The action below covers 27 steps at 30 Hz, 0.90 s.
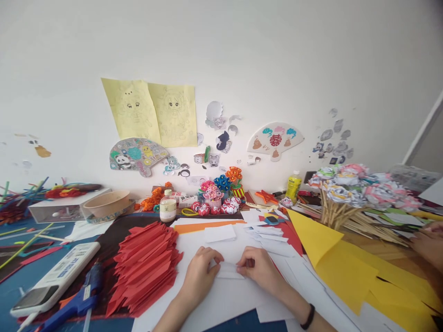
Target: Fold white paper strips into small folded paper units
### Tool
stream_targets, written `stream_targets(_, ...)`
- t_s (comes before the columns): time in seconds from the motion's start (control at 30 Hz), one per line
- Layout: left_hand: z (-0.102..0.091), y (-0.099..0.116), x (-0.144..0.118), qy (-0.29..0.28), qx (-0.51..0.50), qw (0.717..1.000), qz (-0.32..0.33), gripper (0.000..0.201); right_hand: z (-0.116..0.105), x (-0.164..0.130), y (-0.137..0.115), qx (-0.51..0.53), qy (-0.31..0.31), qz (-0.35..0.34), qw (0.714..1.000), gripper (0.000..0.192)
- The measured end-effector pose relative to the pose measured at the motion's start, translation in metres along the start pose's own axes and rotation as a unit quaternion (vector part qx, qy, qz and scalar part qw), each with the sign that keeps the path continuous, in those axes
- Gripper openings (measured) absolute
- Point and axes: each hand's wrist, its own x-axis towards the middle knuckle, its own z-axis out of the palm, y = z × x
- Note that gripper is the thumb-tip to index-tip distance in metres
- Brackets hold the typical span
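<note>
- Head view, hands: left hand (200,272) and right hand (258,269) rest on white sheets near the front edge of the desk (387,251), both pinching one small white paper strip (228,271) between them
- Grip: each hand closed narrow on an end of the strip, fingertips curled over its top edge
- Step in hand, judged: a fold or crease; it should go best with edges lined up first, the strip held flat on the sheet, the crease pressed from the middle outward
- Left of the hands: stack of folded red paper pieces (145,265); blue glue gun (74,302) and white remote control (57,279) at the front left corner
- Containers: beige bowl (107,203), contents not visible; clear box (57,211), contents unclear; small white bottle (168,206) and yellow bottle (293,185), both capped, toward the back edge
- Right side: yellow paper sheets (349,269); paper flowers on wooden sticks (349,200); another person's hand (431,244) at the right edge
</note>
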Motion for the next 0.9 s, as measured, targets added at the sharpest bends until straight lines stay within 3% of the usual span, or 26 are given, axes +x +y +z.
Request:
stream_targets(0.33, -0.0028, 0.0043, -0.0017, -0.008, 0.06, 0.998, 0.025, 0.023, -0.0052, -0.0012, -0.0066, -0.025, -0.017, -0.011, 0.999, 0.019)
stream_targets(0.6, -0.0027, 0.0023, -0.005, -0.016, 0.114, 0.992, 0.044, 0.026, -0.0052, -0.0013, -0.0036, -0.027, -0.017, -0.015, 0.999, 0.016)
stream_targets(0.9, -0.0014, 0.0031, -0.0046, -0.012, 0.086, 0.996, 0.028, 0.027, -0.0054, -0.0024, -0.0071, -0.012, -0.015, -0.013, 1.0, 0.014)
